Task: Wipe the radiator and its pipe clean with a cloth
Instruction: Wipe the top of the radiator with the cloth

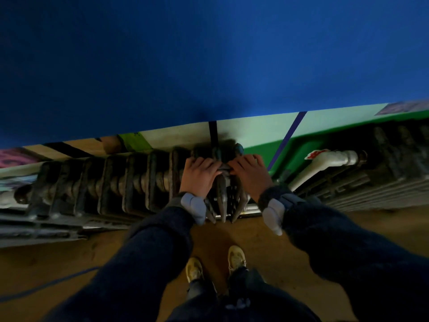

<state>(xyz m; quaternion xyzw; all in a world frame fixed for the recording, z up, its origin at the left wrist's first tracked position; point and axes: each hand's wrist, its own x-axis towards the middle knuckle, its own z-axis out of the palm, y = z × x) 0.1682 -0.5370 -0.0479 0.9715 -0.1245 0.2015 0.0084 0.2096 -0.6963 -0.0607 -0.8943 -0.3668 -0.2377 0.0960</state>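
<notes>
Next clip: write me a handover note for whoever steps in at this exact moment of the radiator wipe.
Left hand: fingers curled on what looks like a grey cloth atop the right end of the radiator.
Right hand: grips the same cloth.
White pipe: off to the right, neither hand on it.
Done: the dim view does not show how much is clean.
Left, likely: the other sections, then the pipe.

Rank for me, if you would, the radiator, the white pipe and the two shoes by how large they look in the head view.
1. Ribbed radiator, by far the largest.
2. White pipe.
3. Left shoe and right shoe: they look alike, so unranked.
</notes>
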